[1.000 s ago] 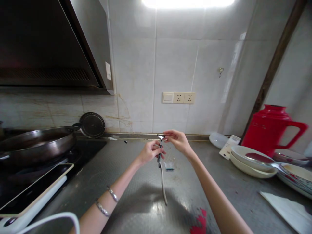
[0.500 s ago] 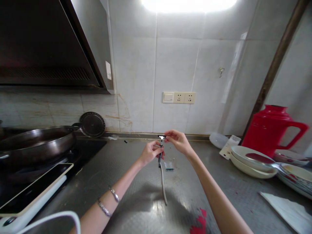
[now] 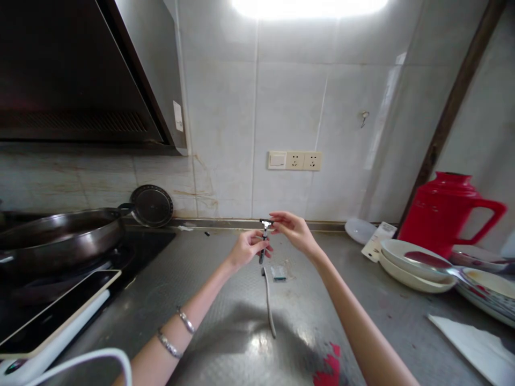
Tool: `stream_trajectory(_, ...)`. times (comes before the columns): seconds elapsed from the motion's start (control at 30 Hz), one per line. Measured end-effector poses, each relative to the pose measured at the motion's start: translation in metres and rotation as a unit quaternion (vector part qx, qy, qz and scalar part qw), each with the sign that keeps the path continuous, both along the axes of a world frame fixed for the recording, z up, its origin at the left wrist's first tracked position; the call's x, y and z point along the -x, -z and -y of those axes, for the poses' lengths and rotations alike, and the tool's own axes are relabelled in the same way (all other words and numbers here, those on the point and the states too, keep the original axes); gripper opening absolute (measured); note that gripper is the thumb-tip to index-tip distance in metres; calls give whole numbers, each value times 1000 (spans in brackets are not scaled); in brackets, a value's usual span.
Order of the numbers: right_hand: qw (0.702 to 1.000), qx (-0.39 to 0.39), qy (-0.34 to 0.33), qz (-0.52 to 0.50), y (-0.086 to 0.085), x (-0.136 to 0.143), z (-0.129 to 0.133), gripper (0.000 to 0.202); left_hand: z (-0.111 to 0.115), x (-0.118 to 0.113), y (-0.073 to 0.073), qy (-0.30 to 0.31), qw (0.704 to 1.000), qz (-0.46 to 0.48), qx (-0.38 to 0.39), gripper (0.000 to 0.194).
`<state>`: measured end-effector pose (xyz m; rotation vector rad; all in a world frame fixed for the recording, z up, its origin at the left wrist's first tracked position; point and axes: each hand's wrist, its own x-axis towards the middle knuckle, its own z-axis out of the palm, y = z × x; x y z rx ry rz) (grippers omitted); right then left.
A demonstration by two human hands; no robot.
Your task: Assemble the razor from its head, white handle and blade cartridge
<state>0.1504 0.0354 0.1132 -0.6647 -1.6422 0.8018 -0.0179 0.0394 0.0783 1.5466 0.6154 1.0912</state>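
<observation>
A razor (image 3: 264, 241) with a dark handle, silver neck and black crosswise head is held upright above the counter. My left hand (image 3: 246, 250) is closed round its handle, thumb and fingers pinching it. At the right end of the razor's head, the thumb and fingertips of my right hand (image 3: 295, 231) are closed together; the exact contact is too small to see. Below the handle lies a thin, curved grey stick-like piece (image 3: 269, 305) with a dark upper end. Beside it is a small clear packet (image 3: 278, 273) with a teal edge.
A wide pan (image 3: 64, 236) sits on the dark hob at left, near a tablet-like device (image 3: 60, 311) and a white cable (image 3: 96, 354). Bowls (image 3: 416, 268), a red jug (image 3: 446, 214) and white paper (image 3: 470, 343) are at right. Sockets (image 3: 303, 161) are on the wall.
The razor has risen slightly with its handle's lower end now apart from the grey piece in view. Both hands keep nearly the same place.
</observation>
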Motion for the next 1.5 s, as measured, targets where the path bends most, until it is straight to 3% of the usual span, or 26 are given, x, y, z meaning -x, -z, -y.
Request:
stream_trajectory(0.17,1000,5,-14,14,-7,-4,7,37,-1,0,0,1,1000,5,-15,34)
stream_trajectory(0.3,999,24,-26,16,-11,-9,9,40,-1,1,-3,-33,997,-3,-68,30)
stream_trajectory(0.43,997,54,37,27,-9,-14,3,32,-1,3,-8,-86,990,-4,-115,27)
stream_trajectory(0.57,986,71,59,137,-1,-15,-6,32,0,7,-14,-99,990,19,-99,30)
stream_trajectory(0.77,970,76,-71,219,4,1,0,35,-1,8,-15,-22,995,90,-32,28)
stream_trajectory(0.93,970,91,-97,201,3,14,7,37,-1,9,-15,40,992,120,17,30)
stream_trajectory(1.17,973,133,-110,151,6,21,11,34,-5,14,-14,95,992,79,29,43)
stream_trajectory(1.23,974,158,-74,147,7,24,12,32,-14,20,-10,71,995,55,31,42)
stream_trajectory(1.33,961,205,31,181,19,28,13,28,-34,39,-2,-29,999,13,37,40)
stream_trajectory(1.43,919,246,127,279,44,33,12,23,-51,61,3,-107,992,-11,71,42)
stream_trajectory(1.5,895,251,146,339,63,36,14,21,-57,73,4,-150,985,1,90,40)
